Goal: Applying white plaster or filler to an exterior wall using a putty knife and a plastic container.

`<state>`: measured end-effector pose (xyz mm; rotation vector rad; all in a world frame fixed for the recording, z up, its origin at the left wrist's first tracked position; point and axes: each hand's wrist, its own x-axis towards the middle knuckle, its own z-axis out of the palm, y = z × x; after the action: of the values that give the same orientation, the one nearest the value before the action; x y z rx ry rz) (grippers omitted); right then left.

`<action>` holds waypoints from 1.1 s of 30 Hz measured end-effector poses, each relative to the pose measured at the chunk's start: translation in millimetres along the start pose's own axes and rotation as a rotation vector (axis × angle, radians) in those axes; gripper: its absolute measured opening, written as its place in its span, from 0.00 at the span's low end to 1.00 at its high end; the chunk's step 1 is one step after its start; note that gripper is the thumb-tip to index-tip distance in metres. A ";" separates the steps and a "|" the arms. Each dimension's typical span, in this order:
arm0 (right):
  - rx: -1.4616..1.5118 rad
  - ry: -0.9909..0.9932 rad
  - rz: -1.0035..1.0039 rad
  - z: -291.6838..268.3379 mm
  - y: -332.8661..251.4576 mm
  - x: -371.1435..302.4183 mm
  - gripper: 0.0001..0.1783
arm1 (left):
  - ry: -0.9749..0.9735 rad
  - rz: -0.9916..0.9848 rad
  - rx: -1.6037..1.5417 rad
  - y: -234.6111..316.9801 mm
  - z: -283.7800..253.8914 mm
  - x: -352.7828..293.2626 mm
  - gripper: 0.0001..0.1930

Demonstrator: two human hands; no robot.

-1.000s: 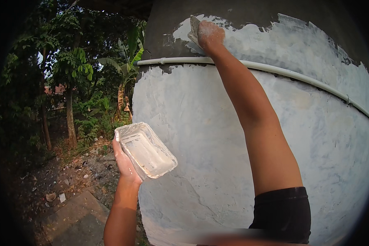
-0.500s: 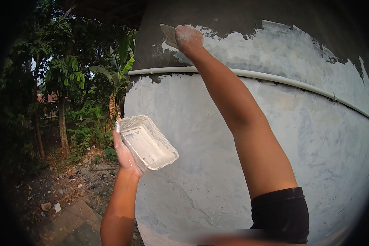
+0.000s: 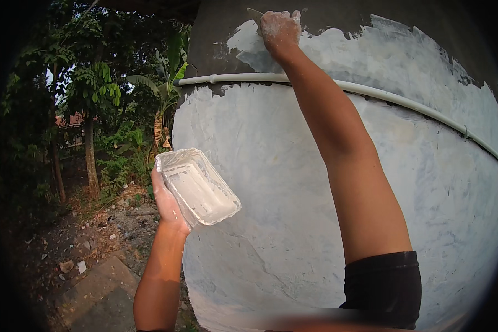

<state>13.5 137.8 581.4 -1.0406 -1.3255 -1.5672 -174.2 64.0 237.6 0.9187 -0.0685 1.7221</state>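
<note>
My left hand (image 3: 168, 206) is wrapped round the side of a rectangular plastic tub (image 3: 189, 156), which tilts so its inside shows. Whitish putty (image 3: 203, 191) lies in the bottom and is smeared up the sides. High up, my right hand (image 3: 281, 32) is a closed fist on a putty knife (image 3: 254, 11); just a thin edge of its blade shows, and the fist hides the handle. The blade is close to the dark upper part of the wall (image 3: 310, 182), beside a fresh white patch (image 3: 243, 36). White residue coats both hands.
A white pipe (image 3: 395, 99) runs across the wall below my right hand. Under it the wall is coated whitish; bare dark grey (image 3: 337, 14) shows along the top. Trees (image 3: 91, 149) and littered ground (image 3: 99, 232) with a paving slab (image 3: 102, 288) lie left.
My right hand has moved up and a little right with the putty knife, its blade now nearly edge-on. More white coating shows left of it. The tub stays nearly in place.
</note>
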 end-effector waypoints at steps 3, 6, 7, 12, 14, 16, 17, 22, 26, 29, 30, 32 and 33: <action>0.093 0.017 -0.057 3.0 -20.2 -10.9 0.10 | 0.034 0.008 0.003 3.5 8.9 -1.7 0.34; 0.108 -0.105 -0.117 10.6 -24.6 -25.5 0.10 | 0.018 0.017 0.001 1.3 15.0 1.2 0.33; 0.150 -0.147 -0.061 7.4 -23.0 -32.9 0.10 | 0.002 0.033 -0.001 -0.4 15.5 2.8 0.32; 0.077 -0.038 0.126 -18.7 60.7 -22.4 0.11 | -0.094 0.024 -0.034 -20.3 35.3 9.2 0.31; 0.027 0.002 0.237 -35.4 118.4 -21.3 0.12 | -0.100 0.026 -0.053 -29.4 45.8 10.2 0.31; 0.002 -0.012 0.341 -60.7 170.6 -27.3 0.13 | -0.120 0.040 -0.047 -33.1 53.0 9.8 0.30; -0.016 -0.014 0.378 -72.4 188.5 -29.0 0.13 | -0.130 0.040 -0.056 -33.9 57.6 9.2 0.30; -0.160 0.120 0.308 -96.4 205.2 -18.5 0.11 | -0.168 0.011 -0.072 -37.5 74.1 11.1 0.30; -0.042 0.085 0.339 -81.1 175.8 -8.8 0.11 | -0.210 -0.021 -0.083 -43.1 80.8 13.6 0.30; 0.034 0.012 0.446 -64.2 195.2 -14.4 0.15 | -0.166 -0.025 -0.055 -53.5 86.3 13.1 0.30; 0.048 0.034 0.519 -63.9 209.9 -20.8 0.16 | -0.171 -0.027 -0.053 -54.4 87.2 11.0 0.30; 0.055 0.049 0.615 -76.2 235.6 -31.6 0.18 | -0.170 -0.034 -0.051 -53.3 85.8 5.8 0.30; 0.050 0.045 0.637 -88.8 246.0 -32.6 0.18 | -0.154 -0.026 -0.048 -49.0 82.6 4.0 0.31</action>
<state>248.2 24.1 619.3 -1.2333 -0.8714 -1.0618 -88.9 45.9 278.1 1.0114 -0.1980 1.6172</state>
